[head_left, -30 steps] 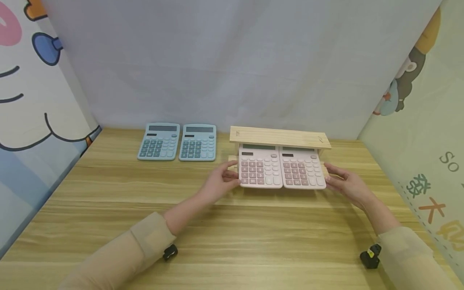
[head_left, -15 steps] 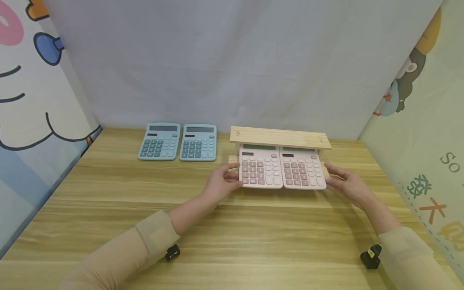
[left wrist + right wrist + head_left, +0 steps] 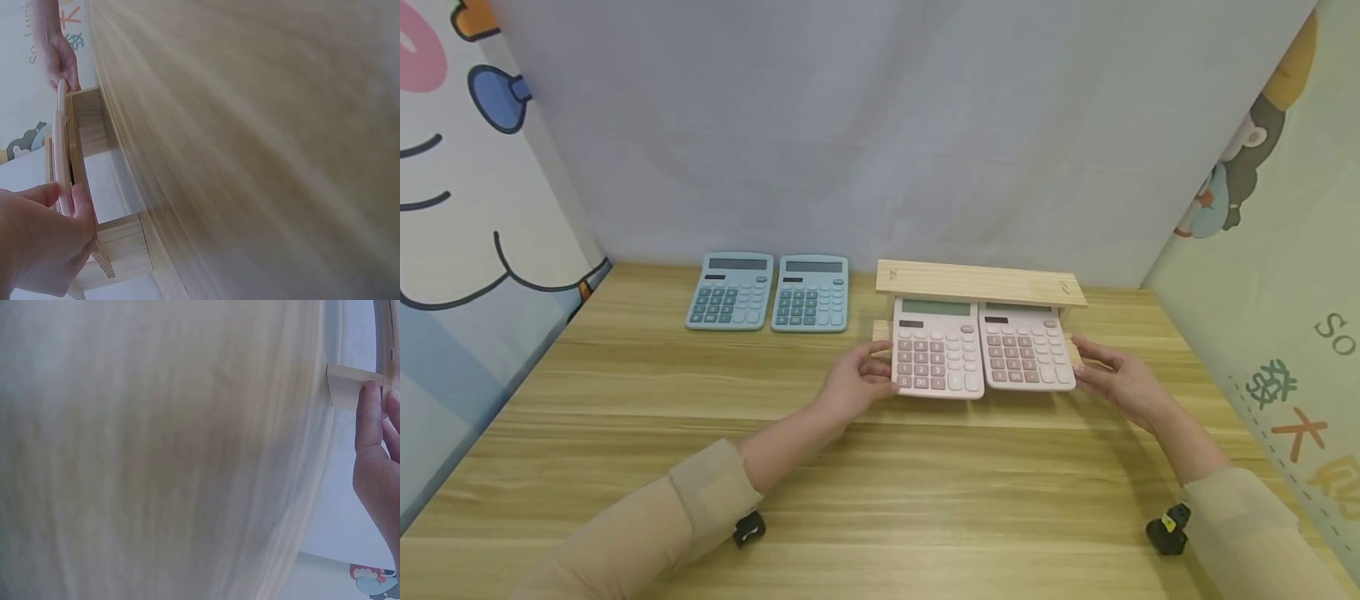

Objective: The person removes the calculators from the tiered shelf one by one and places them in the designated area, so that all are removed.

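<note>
Two pink calculators lie side by side on a low wooden stand, their tops under its raised plank. My left hand (image 3: 853, 375) pinches the lower left edge of the left pink calculator (image 3: 937, 354). In the left wrist view, the thumb and fingers of that hand (image 3: 47, 234) grip the calculator's edge from both faces. My right hand (image 3: 1123, 383) holds the right pink calculator (image 3: 1026, 350) at its right edge. In the right wrist view, fingers of the right hand (image 3: 378, 456) reach its edge beside a wooden support (image 3: 350, 387). The left calculator juts further forward than the right.
Two blue calculators, one on the left (image 3: 730, 292) and one nearer the stand (image 3: 810, 294), lie at the back of the wooden table (image 3: 925, 508). The stand's plank (image 3: 981, 283) spans behind the pink ones. A grey-white curtain (image 3: 850, 133) hangs behind.
The left pink calculator has slid slightly forward, showing more of its display, with my left hand on it. The right calculator and my right hand stay about where they were.
</note>
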`<move>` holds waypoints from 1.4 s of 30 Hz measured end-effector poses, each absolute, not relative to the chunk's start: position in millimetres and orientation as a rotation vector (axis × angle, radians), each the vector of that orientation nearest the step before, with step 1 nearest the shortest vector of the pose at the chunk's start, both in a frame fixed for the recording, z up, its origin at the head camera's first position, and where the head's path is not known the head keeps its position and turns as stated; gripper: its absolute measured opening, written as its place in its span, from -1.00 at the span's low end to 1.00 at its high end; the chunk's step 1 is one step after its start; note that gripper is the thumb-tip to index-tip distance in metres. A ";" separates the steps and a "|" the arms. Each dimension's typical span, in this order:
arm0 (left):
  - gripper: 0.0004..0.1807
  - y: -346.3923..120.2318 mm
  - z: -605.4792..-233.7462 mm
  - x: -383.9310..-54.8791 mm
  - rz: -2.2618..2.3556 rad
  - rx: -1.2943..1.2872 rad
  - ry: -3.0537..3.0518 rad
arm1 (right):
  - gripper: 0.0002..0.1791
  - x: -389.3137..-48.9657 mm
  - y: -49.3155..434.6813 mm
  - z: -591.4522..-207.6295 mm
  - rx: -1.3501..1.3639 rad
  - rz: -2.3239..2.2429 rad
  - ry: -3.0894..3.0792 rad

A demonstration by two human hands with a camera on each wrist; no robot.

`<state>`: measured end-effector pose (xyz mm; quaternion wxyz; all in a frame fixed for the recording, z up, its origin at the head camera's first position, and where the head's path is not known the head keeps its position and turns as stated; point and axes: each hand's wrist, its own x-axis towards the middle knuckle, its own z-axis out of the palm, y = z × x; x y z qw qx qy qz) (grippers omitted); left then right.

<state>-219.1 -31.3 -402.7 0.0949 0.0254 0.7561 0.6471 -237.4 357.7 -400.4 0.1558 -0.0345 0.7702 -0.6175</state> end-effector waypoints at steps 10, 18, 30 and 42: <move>-0.17 -33.9 -407.8 -216.7 1.996 0.135 2.089 | -0.22 -238.1 358.8 -401.6 -0.110 -1.765 2.208; -0.17 -40.3 -409.6 -214.2 1.976 0.135 2.036 | -0.21 -237.9 359.2 -400.7 -0.114 -1.760 2.203; -0.19 -55.4 -400.7 -206.0 2.001 0.097 1.960 | -0.21 -236.9 358.7 -397.7 -0.097 -1.754 2.206; -0.19 -82.2 -390.7 -198.8 1.971 0.148 1.969 | -0.21 -234.9 358.0 -394.8 -0.094 -1.746 2.210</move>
